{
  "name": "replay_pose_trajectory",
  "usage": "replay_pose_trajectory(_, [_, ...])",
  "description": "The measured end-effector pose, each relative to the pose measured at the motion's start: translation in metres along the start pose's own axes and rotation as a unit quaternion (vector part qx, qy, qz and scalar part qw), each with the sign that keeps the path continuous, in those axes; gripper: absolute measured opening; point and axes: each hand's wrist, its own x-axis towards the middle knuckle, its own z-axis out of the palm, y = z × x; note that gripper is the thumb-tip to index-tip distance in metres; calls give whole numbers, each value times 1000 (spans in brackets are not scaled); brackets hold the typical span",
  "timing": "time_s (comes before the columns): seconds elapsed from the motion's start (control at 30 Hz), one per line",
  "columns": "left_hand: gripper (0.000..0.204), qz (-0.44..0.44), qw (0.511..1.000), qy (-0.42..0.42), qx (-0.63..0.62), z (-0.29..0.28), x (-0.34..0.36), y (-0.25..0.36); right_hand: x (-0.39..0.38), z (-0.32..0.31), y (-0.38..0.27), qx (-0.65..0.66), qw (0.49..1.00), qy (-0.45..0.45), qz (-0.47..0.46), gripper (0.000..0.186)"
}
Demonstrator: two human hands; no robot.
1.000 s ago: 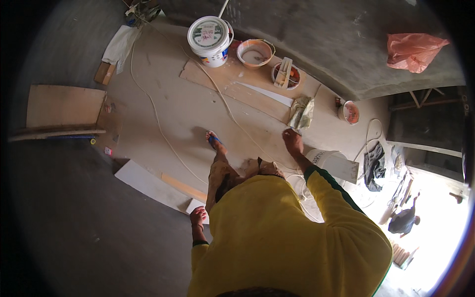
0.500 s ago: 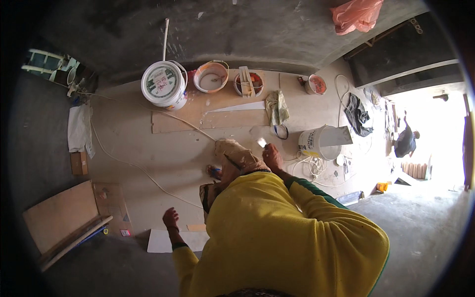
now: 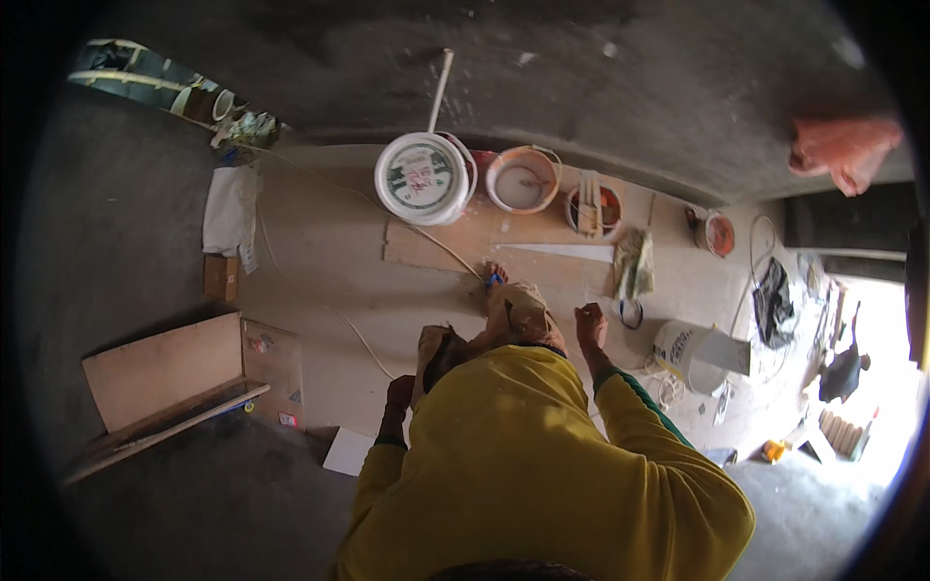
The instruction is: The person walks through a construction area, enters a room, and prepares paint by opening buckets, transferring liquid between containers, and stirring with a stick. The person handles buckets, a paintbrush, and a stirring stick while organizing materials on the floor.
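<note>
Hovering near greenish cloth [image 3: 634, 261], right hand [image 3: 592, 327] curls fingers, grip unclear; left hand [image 3: 399, 391] too dark to tell.

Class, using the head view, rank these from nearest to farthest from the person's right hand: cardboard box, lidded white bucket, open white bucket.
Starting from the right hand:
1. Open white bucket, to its right.
2. Lidded white bucket, ahead and left.
3. Cardboard box, far left.

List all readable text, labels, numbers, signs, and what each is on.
Wording not copied; locations only.
White bucket lid: dark green print and red handwriting, smaller print blurred.
Open white bucket: large dark lettering on its side.
Red-and-white label on cardboard sheet: too small to read.
</note>
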Motion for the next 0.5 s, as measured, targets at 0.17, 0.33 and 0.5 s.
replay_pose_trajectory(0.17, [21, -203, 949, 70, -232, -55, 48, -17, 76, -5, -78, 64, 992, 31, -105, 20])
replay_pose_trajectory(0.33, [21, -133, 978, 125, -102, -158, 158, -24, 122, -9, -107, 153, 987, 40, -30, 19])
replay_pose_trajectory(0.5, [21, -95, 987, 109, -71, -258, 273, -5, 88, -20, -104, 107, 993, 46, 32, 17])
